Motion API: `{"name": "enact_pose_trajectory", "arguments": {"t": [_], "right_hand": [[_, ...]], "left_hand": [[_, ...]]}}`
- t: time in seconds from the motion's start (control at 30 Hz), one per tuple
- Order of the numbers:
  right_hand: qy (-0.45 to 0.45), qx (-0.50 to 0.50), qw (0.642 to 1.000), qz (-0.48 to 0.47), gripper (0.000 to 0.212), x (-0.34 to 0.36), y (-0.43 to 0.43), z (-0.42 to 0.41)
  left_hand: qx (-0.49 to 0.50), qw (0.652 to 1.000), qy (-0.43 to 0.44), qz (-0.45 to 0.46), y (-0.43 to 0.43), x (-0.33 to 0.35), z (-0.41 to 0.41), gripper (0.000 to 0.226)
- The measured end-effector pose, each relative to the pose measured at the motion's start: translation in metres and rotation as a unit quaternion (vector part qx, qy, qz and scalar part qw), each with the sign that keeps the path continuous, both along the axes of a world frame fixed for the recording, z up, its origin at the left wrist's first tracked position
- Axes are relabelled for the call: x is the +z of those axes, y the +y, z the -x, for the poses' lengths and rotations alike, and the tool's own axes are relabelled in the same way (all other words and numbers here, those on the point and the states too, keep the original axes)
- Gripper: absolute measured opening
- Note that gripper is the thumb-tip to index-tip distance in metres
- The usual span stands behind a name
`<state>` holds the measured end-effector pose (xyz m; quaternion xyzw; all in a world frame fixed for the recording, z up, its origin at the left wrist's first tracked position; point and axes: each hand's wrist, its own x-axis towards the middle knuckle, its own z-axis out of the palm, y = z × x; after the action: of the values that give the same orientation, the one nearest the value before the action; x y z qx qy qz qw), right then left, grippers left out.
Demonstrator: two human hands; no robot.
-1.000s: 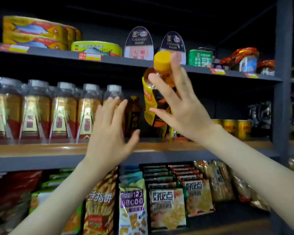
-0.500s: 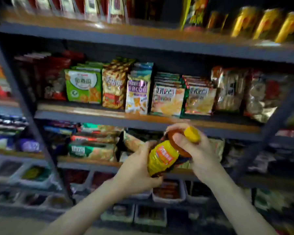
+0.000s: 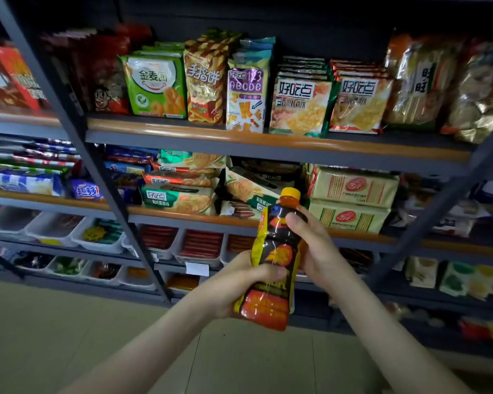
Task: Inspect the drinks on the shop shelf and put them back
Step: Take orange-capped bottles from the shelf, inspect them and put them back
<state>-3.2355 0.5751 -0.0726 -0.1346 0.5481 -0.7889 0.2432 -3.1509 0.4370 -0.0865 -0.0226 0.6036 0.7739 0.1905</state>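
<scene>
Both your hands, left hand (image 3: 241,282) and right hand (image 3: 315,245), grip the bottle (image 3: 271,268) at lower centre; its glossy wrap could slip if you loosen either.

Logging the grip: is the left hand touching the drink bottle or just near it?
Touching. The head view shows the left hand curled round the lower half of the drink bottle, fingers across its label, no gap.
</scene>
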Motion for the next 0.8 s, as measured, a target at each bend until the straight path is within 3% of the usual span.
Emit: {"name": "enact_pose_trajectory", "arguments": {"t": [0.07,0.17,0.3,0.43,0.57,0.67,0.8], "right_hand": [[0.006,0.004,0.999,-0.038,0.044,0.0,-0.005,0.002],[0.045,-0.022,0.997,-0.065,0.037,0.009,-0.009,0.005],[0.195,-0.023,0.968,-0.156,0.016,0.018,-0.012,0.001],[0.312,0.004,0.937,-0.155,0.023,0.023,-0.02,-0.017],[0.345,0.01,0.926,-0.15,0.035,0.022,-0.022,-0.019],[0.349,0.045,0.922,-0.163,0.067,0.018,-0.026,-0.021],[0.388,0.022,0.891,-0.234,0.073,0.008,-0.036,-0.024]], "left_hand": [[0.006,1.0,-0.012,0.009,-0.007,-0.003,-0.001,0.061],[0.0,0.99,0.056,0.129,-0.024,-0.008,-0.001,0.064],[0.03,0.956,0.101,0.273,-0.046,-0.02,-0.002,0.077],[0.081,0.914,0.179,0.355,-0.056,-0.025,-0.003,0.07],[0.123,0.887,0.208,0.394,-0.065,-0.02,0.001,0.068],[0.135,0.897,0.186,0.377,-0.063,-0.011,0.003,0.065],[0.062,0.979,0.117,0.155,-0.057,0.006,0.001,0.056]]}}
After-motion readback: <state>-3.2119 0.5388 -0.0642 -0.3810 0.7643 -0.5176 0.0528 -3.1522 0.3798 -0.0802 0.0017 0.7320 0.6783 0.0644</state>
